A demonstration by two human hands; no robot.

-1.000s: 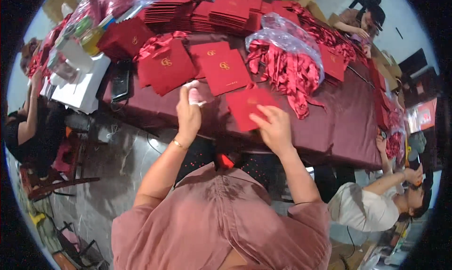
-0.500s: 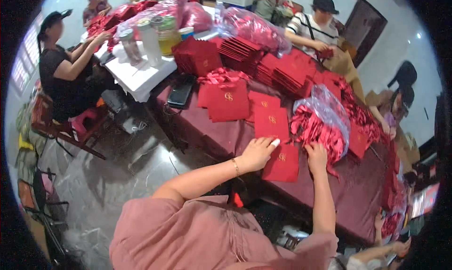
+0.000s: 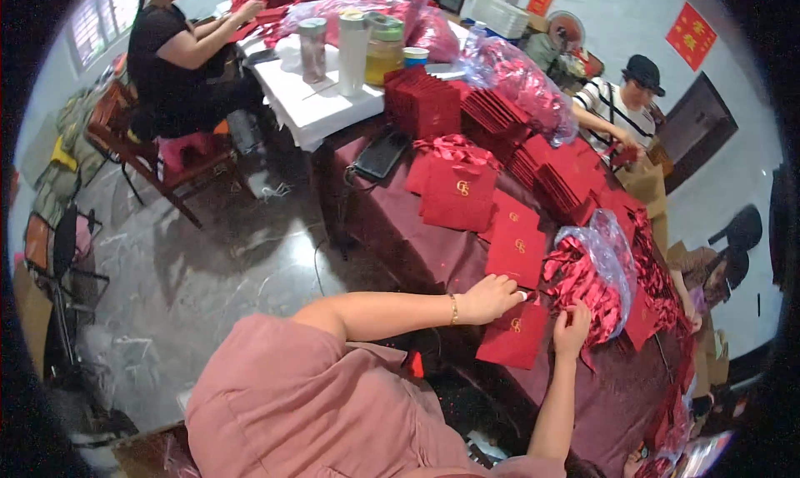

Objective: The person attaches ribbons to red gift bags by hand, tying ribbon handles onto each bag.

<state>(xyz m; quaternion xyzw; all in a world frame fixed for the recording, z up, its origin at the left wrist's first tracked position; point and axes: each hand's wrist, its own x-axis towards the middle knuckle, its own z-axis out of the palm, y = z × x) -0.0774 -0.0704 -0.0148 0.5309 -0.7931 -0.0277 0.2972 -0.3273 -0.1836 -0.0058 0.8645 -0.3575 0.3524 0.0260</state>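
Resting on the maroon tablecloth (image 3: 400, 228), the left hand (image 3: 492, 298) lies with fingers curled loosely, fingertips touching the top edge of the red card (image 3: 512, 335) just below and right of it. The right hand (image 3: 572, 328) pinches the card's right edge beside a clear bag of red ribbons (image 3: 596, 278). Beyond the left hand lie two more red cards (image 3: 517, 245) and a red gift bag (image 3: 457, 195).

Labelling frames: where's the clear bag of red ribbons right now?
Head view, right of centre: the clear bag of red ribbons lies on the maroon table, just beyond the right hand and right of the red folder.
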